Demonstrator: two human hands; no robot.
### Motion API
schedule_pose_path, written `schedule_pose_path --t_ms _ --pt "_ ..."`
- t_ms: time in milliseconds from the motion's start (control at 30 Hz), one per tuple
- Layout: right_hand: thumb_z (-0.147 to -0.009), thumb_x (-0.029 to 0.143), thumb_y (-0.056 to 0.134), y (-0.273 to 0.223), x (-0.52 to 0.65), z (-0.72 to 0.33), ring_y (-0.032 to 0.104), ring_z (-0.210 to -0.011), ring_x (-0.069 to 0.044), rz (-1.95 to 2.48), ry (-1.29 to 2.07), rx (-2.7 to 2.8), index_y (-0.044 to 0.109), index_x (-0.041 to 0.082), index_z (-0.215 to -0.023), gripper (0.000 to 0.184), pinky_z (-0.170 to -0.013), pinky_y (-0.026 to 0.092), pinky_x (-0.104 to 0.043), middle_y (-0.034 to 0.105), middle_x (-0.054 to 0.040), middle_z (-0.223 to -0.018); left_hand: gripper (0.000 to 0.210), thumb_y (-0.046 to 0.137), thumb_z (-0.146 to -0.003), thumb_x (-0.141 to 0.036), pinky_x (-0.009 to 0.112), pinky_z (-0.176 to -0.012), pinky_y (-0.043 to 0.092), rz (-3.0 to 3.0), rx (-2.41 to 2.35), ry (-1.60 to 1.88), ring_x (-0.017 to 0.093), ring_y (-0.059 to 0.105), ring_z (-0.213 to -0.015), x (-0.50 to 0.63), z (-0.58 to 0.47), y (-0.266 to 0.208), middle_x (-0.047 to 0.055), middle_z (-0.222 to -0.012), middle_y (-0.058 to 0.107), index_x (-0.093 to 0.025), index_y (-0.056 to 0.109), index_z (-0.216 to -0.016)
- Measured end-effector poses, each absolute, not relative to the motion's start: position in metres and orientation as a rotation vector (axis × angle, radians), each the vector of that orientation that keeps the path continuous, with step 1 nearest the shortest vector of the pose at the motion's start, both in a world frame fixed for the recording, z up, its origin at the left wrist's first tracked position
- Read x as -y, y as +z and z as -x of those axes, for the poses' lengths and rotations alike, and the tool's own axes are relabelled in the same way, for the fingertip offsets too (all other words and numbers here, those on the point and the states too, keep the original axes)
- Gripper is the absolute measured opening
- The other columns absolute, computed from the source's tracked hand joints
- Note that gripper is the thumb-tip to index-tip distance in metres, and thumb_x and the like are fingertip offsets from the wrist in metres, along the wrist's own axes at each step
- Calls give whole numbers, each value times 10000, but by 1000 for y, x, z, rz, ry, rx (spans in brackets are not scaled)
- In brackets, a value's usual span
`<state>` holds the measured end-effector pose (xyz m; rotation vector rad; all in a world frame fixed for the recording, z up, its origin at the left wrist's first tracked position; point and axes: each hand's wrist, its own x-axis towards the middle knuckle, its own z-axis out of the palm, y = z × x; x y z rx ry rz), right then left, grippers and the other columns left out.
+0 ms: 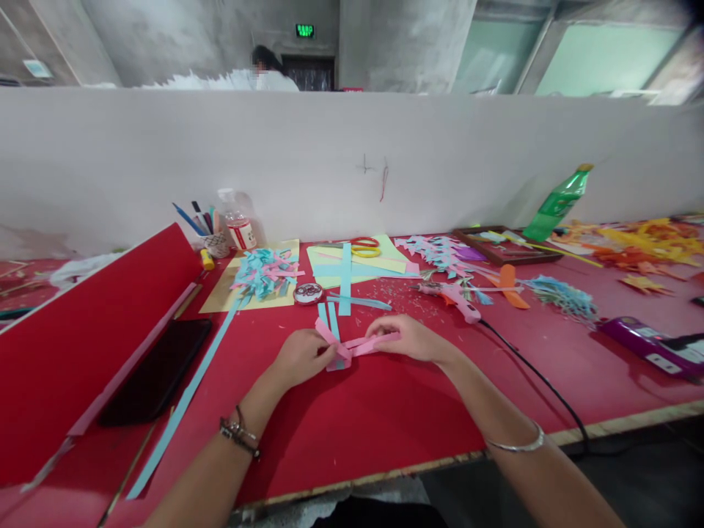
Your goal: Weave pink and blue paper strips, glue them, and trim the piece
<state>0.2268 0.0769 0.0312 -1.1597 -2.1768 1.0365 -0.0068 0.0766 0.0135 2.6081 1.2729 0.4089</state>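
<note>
Pink paper strips [360, 346] cross and fold over light blue paper strips [333, 320] just above the red tabletop. My left hand [305, 357] pinches the folded part where pink and blue meet. On the other side, my right hand [410, 339] has its fingers closed on the pink strip's right end. Beyond them lie a loose light blue strip [345, 279] and a small round tin [308, 294]. A pile of pink and blue paper curls [264, 273] sits at the back left, trailing a long blue strip [190, 400].
Scissors [366, 248] lie on coloured paper sheets. A pink glue gun [462, 302] with a black cord is at the right, near a purple device [652, 345]. A dark phone [159, 370] lies left, beside a red board [104, 352]. A green bottle [558, 205] stands tilted behind.
</note>
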Motion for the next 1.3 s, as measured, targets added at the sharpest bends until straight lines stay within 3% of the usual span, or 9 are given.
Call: schedule_pose_path --t_ms 433,567,700,867,1033,1300 --pt "-705 316 580 26 -82 -194 583 -745 -133 997 1424 1776 614 157 -773 176 -711 452 -275 631 -31 -780 385 358 -821 -277 208 -475 238 -2659 -1265 406 103 485 -511 -77 5 14 39 -559 594 -134 627 -586" --pt "-702 290 579 38 -83 -178 566 -674 -107 1047 1555 1733 589 178 -785 140 -632 471 -245 603 -7 -740 364 391 -803 -317 221 -469 221 -2686 -1344 391 121 487 -517 -76 4 14 48 -547 587 -133 624 -591" --pt "-719 274 556 34 -84 -168 542 -611 -92 1081 1591 1693 553 222 -882 171 -561 461 -220 572 20 -716 345 396 -800 -322 218 -483 249 -2672 -1311 410 123 507 -535 -75 4 14 42 -567 598 -140 631 -625" --pt "-733 249 543 19 -82 -165 542 -688 -108 926 1495 1780 523 225 -970 240 -612 444 -227 556 8 -794 329 402 -796 -312 206 -484 257 -2660 -1253 442 115 509 -541 -76 3 13 42 -593 614 -142 644 -651" --pt "-756 237 502 20 -80 -163 495 -622 -89 874 1536 1637 378 246 -1122 386 -556 417 -222 487 31 -747 351 396 -792 -321 203 -469 247 -2657 -1289 429 109 484 -506 -75 2 14 40 -550 594 -135 636 -614" --pt "-776 279 517 20 -80 -164 528 -804 -121 881 1267 1871 545 179 -870 141 -732 430 -259 556 -16 -851 320 385 -796 -299 209 -506 289 -2648 -1272 460 135 534 -590 -75 2 14 55 -644 632 -148 651 -703"
